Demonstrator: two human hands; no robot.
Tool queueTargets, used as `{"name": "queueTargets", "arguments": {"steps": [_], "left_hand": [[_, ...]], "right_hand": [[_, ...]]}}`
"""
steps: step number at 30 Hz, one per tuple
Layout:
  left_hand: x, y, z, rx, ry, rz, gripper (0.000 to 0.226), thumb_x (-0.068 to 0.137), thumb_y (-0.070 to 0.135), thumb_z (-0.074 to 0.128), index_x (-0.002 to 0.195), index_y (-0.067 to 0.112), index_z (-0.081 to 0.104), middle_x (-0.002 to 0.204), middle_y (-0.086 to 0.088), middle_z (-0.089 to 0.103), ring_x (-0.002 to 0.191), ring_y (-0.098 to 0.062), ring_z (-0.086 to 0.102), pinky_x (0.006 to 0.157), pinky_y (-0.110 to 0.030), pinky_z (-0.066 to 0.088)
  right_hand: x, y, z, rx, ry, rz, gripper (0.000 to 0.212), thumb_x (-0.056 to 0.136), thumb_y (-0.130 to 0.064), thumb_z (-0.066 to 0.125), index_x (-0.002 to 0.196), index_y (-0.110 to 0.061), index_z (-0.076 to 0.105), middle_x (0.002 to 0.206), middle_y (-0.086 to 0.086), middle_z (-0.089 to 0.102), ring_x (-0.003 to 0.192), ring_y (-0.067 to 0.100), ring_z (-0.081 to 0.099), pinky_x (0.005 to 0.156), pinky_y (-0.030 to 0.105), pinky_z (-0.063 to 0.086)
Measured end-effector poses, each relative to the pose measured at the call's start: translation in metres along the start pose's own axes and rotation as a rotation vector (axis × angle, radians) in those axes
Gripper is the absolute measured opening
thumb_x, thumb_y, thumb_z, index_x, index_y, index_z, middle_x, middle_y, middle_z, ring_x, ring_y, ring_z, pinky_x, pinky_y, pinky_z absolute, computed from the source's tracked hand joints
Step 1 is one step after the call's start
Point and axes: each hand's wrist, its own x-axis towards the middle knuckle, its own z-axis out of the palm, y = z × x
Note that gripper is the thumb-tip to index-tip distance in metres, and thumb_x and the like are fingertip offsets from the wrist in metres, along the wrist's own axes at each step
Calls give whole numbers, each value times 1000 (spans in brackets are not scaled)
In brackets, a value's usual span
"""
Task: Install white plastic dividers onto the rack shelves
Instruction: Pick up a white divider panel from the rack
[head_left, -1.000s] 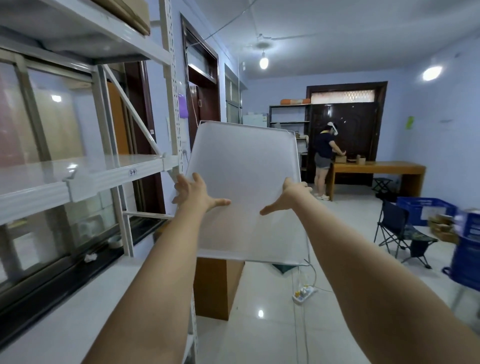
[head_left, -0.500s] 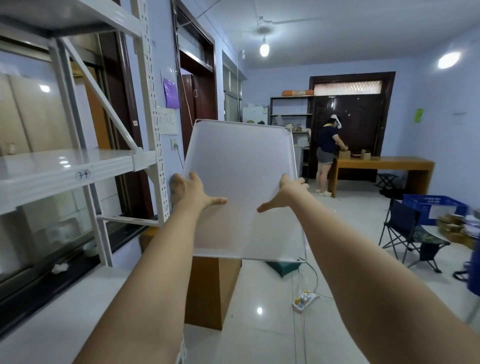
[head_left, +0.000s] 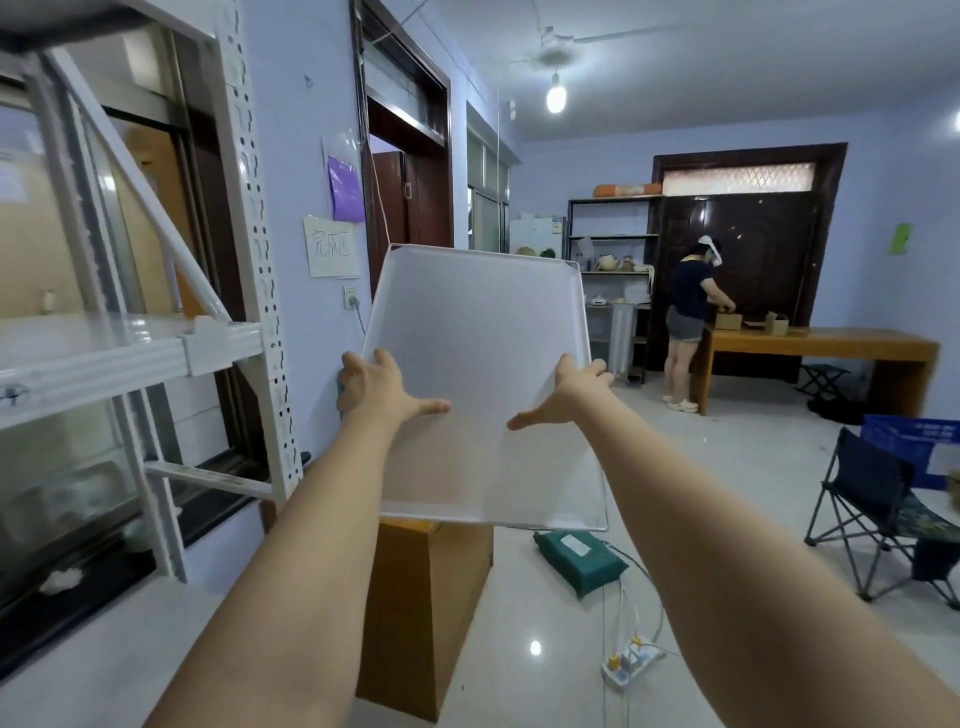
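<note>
I hold a white translucent plastic divider out in front of me, tilted with its far edge raised. My left hand grips its left edge and my right hand grips its right edge, thumbs resting on the top face. The white metal rack stands at the left, with a perforated upright post and a middle shelf that carries a glossy white sheet. The divider is to the right of the rack and apart from it.
A wooden cabinet stands on the floor below the divider. A green bag and a power strip with cables lie on the tiles. A folding chair and blue crate are at right. Another person stands at a far wooden table.
My view has swung right, so the rack has slid toward the left edge. The divider stays held in both hands, roughly centred in front of me.
</note>
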Motion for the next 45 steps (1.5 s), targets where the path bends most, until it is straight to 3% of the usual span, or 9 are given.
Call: {"name": "queueTargets", "arguments": {"steps": [9,16,24,32,45], "left_hand": [[64,10,36,21,-24,-22,113,57,78,67,137,8,29,127,-20,29,114,-34,42,87,-43,52],[131,13,50,8,-8,-10,108,59,75,69,134,6,30,125,-19,29,110,-32,42,83,-41,50],[187,22,64,33,36,6,109,59,75,69,134,7,30,127,-19,28,113,-33,40,86,-45,51],[212,33,78,60,35,-19,108,62,73,69,136,6,29,131,-20,27,115,-34,40,86,-42,46],[211,32,85,76,205,-279,109,61,70,73,139,8,27,136,-21,24,121,-41,38,91,-46,44]], "right_hand": [[81,-12,17,-3,-23,-16,122,58,-61,82,147,-15,13,147,21,14,138,37,16,104,47,35],[147,-40,24,-11,-1,-19,123,57,-63,82,147,-15,13,141,19,19,133,36,22,98,44,39],[204,-58,30,22,7,-3,120,55,-62,84,144,-15,18,137,17,23,128,33,27,95,43,41],[249,-60,38,33,-31,-38,127,54,-62,84,149,-17,11,145,20,16,136,37,19,105,51,34],[302,-83,40,65,-95,-346,130,58,-55,85,152,-18,4,148,20,12,138,37,18,106,50,34]]}}
